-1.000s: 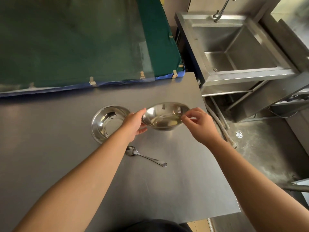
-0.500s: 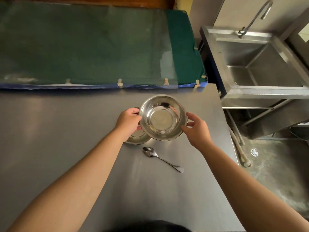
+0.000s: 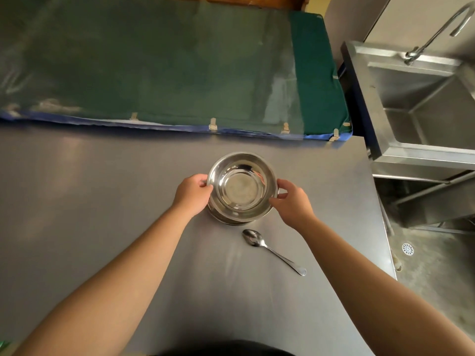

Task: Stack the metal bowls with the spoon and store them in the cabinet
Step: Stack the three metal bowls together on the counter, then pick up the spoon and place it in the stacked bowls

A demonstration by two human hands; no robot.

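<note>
A shiny metal bowl (image 3: 241,187) sits nested inside a second metal bowl (image 3: 232,220), of which only the lower rim shows beneath it. Both rest on the grey steel table (image 3: 102,201). My left hand (image 3: 192,195) grips the top bowl's left rim and my right hand (image 3: 290,202) grips its right rim. A metal spoon (image 3: 272,250) lies on the table just in front of the bowls, bowl end toward them, handle pointing to the lower right. No cabinet is in view.
A green cloth under a clear sheet (image 3: 167,68) covers the surface behind the table. A steel sink (image 3: 424,109) with a tap (image 3: 437,29) stands at the right, past the table's right edge. A floor drain (image 3: 408,249) lies below.
Both hands carried the right bowl to the left and lowered it into the other bowl. The spoon has stayed where it was.
</note>
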